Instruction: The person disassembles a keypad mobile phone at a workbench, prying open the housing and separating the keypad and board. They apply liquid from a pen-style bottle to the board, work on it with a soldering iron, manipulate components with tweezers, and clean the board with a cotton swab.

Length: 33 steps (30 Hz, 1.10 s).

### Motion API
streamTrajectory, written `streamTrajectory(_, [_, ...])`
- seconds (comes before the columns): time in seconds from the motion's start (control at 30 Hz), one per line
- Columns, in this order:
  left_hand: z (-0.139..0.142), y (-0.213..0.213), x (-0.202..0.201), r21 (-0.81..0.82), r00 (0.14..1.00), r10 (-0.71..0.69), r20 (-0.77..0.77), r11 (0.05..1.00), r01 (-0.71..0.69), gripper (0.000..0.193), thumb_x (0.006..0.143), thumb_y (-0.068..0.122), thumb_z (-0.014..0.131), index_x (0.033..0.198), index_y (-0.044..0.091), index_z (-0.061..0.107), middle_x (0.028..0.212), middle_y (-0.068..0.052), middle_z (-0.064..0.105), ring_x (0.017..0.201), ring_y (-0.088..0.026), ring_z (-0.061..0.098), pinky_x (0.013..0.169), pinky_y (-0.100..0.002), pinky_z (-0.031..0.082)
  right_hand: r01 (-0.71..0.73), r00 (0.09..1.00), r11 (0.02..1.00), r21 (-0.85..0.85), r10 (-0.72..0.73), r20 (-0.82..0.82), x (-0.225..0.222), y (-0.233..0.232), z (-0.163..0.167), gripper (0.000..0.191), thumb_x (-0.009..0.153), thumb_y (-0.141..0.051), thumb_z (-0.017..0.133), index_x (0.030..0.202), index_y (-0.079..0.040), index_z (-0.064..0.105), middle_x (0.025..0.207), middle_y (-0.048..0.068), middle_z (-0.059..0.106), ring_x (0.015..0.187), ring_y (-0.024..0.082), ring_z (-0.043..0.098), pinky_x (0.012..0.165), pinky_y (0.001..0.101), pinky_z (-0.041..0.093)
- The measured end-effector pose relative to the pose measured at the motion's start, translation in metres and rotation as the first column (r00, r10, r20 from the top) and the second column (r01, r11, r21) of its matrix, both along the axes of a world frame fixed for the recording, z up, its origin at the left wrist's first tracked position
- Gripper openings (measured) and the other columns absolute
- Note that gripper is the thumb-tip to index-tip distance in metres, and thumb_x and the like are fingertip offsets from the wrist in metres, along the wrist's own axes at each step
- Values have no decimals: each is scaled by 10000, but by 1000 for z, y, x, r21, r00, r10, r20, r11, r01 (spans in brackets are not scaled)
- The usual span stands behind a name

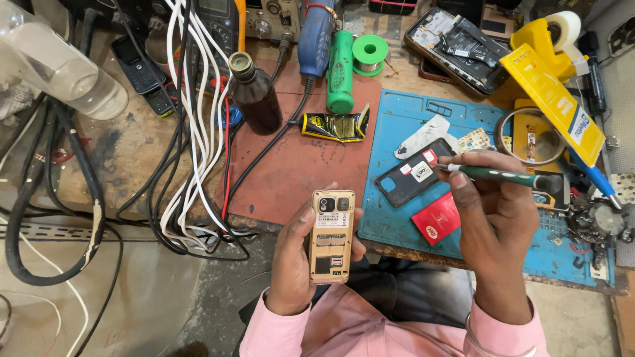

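Observation:
My left hand (294,258) holds a small gold-coloured phone (331,236) upright with its back cover off, so the camera, label and card slots show. My right hand (493,215) grips a green-handled screwdriver (493,174), its tip pointing left, above and to the right of the phone. Just behind the screwdriver tip a dark phone back cover (411,175) lies on the blue work mat (397,125), with a small red battery (436,218) beside it.
A dark brown bottle (255,94), a black-and-yellow sachet (335,125), a green cylinder (340,71) and a green solder spool (369,53) sit on the bench. White, black and red cables (192,132) hang at left. An opened phone (456,46) and yellow boxes (552,99) lie at right.

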<state>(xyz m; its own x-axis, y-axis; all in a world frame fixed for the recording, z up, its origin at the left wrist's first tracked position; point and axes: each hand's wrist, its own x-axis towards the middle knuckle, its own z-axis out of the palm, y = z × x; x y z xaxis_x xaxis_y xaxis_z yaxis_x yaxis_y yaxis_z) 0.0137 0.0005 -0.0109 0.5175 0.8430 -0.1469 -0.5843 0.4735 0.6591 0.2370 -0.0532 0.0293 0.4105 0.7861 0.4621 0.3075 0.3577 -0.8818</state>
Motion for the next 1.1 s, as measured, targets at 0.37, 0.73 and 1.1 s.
streamTrajectory(0.37, [-6, -1, -1, 2, 998, -35, 56, 999, 35, 803, 1044, 654, 252, 1604, 98, 401, 1258, -206, 666, 855, -264, 717, 677, -389, 624, 45, 995, 999, -30, -47, -90, -17, -16, 0, 545, 1058, 81, 678, 1429, -65, 305, 1164, 241, 704, 995, 233, 746, 884, 298, 619])
streamTrajectory(0.73, [-9, 0, -1, 0, 988, -13, 154, 1000, 13, 961, 989, 774, 198, 1600, 68, 426, 1265, -237, 668, 867, -302, 721, 652, -402, 627, -19, 999, 999, -32, 17, -51, -23, -22, -5, 594, 1079, 106, 675, 1448, -69, 244, 1188, 257, 698, 1021, 254, 748, 919, 315, 628])
streamTrajectory(1.1, [-2, -2, -2, -15, 987, 94, 130, 996, -93, 1137, 889, 889, 149, 1546, 19, 473, 1240, -237, 671, 835, -304, 713, 597, -408, 607, -25, 987, 999, 35, 19, 158, -50, -39, -7, 1051, 808, 195, 689, 1540, -122, 4, 1595, 238, 247, 1035, 361, 729, 885, 457, 627])
